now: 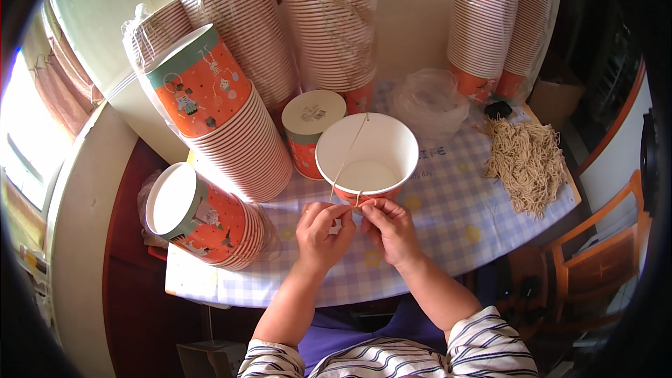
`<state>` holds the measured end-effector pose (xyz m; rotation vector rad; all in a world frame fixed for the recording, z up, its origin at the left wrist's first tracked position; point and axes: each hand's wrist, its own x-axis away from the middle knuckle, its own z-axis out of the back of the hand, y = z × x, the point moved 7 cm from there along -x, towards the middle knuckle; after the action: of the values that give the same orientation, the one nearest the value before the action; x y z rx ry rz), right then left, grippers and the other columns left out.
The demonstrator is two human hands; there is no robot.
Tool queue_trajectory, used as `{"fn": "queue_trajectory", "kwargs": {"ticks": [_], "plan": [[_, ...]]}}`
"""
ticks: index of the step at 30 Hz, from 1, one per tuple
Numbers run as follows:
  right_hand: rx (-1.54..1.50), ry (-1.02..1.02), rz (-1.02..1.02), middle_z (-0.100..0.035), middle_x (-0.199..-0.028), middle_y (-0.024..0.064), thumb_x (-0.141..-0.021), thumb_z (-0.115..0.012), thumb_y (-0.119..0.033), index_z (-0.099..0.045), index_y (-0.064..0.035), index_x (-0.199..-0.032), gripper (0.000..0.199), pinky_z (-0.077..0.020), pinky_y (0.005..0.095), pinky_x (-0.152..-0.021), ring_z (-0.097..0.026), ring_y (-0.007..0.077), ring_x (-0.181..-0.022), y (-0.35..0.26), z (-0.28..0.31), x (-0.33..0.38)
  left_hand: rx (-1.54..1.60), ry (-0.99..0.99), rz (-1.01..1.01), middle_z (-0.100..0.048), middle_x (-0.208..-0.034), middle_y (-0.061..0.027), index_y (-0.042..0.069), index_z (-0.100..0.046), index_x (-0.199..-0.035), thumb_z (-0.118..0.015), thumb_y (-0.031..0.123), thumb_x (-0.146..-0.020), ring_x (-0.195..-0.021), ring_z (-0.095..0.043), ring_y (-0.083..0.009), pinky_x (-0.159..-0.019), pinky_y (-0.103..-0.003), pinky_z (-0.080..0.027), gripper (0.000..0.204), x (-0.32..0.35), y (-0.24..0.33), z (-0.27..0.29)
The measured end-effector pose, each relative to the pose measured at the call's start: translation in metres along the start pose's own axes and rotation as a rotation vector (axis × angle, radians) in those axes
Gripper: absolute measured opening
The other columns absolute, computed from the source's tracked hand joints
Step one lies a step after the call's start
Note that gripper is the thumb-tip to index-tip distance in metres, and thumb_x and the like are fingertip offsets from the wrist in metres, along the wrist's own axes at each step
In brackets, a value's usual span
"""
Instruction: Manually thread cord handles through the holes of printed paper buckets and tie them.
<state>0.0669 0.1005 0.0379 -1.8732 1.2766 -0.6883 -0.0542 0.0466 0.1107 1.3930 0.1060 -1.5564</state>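
An orange paper cup with a white inside (366,150) stands upright on the checked tablecloth (448,217) in front of me. A thin tan string (348,150) runs across its mouth and down over its near rim. My left hand (320,234) and my right hand (389,229) meet at that near rim, each pinching the string's end between thumb and fingertips. Just behind the cup on the left stands an upside-down cup (311,133) with its white base up.
Long stacks of orange cups lie on their sides at left (224,133) and lower left (203,220); wrapped stacks stand at the back (329,24) and right (483,21). A pile of tan strings (528,161) and clear plastic lids (428,101) lie right. A wooden chair (602,252) stands beyond the table edge.
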Motion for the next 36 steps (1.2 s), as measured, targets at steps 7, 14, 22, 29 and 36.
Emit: {"fn": "queue_trajectory", "kwargs": {"ticks": [7, 14, 22, 29, 36], "plan": [[0.026, 0.040, 0.018, -0.060, -0.068, -0.0007, -0.090, -0.063, -0.021, -0.066, -0.0067, -0.089, 0.015, -0.0363, 0.0180, -0.047, -0.052, 0.0036, -0.058, -0.003, 0.001, 0.001, -0.011, -0.036, -0.061, -0.061, -0.070, -0.0031, 0.007, -0.066, -0.085, -0.070, -0.004, -0.066, -0.057, -0.053, -0.0145, -0.056, -0.027, -0.042, 0.022, -0.001, 0.004, 0.001], [0.040, 0.024, 0.054, -0.063, -0.074, -0.0019, -0.091, -0.060, -0.014, -0.065, -0.0058, -0.091, 0.010, -0.0388, 0.0165, -0.051, -0.054, 0.0018, -0.062, -0.011, -0.003, 0.004, -0.009, -0.127, -0.031, -0.058, -0.067, -0.0037, 0.005, -0.067, -0.095, -0.072, 0.004, -0.063, -0.058, -0.052, -0.0149, -0.056, -0.028, -0.040, 0.033, -0.009, 0.013, -0.002], [0.151, 0.009, 0.130, -0.061, -0.071, -0.0046, -0.092, -0.059, -0.015, -0.065, -0.0062, -0.089, 0.011, -0.0358, 0.0158, -0.049, -0.047, 0.0002, -0.055, -0.014, -0.007, 0.005, -0.026, -0.125, -0.081, -0.053, -0.061, 0.0012, 0.009, -0.065, -0.090, -0.071, 0.004, -0.068, -0.054, -0.052, -0.0140, -0.056, -0.030, -0.037, 0.023, -0.004, 0.007, -0.009], [0.212, 0.004, 0.132, -0.060, -0.070, -0.0032, -0.091, -0.060, -0.010, -0.064, -0.0035, -0.088, 0.008, -0.0420, 0.0178, -0.054, -0.054, 0.0022, -0.062, -0.014, -0.004, 0.007, 0.027, -0.089, -0.004, -0.051, -0.059, 0.0011, 0.009, -0.064, -0.082, -0.070, 0.000, -0.066, -0.052, -0.051, -0.0143, -0.058, -0.029, -0.039, 0.019, -0.002, 0.002, -0.007], [0.220, 0.018, 0.181, -0.060, -0.071, -0.0030, -0.091, -0.060, -0.010, -0.063, -0.0032, -0.086, 0.009, -0.0434, 0.0186, -0.056, -0.054, 0.0030, -0.063, -0.019, -0.002, 0.007, 0.067, -0.118, 0.021, -0.053, -0.062, -0.0003, 0.008, -0.065, -0.081, -0.068, -0.001, -0.064, -0.054, -0.051, -0.0146, -0.060, -0.029, -0.040, 0.020, -0.005, 0.002, -0.004]]}}
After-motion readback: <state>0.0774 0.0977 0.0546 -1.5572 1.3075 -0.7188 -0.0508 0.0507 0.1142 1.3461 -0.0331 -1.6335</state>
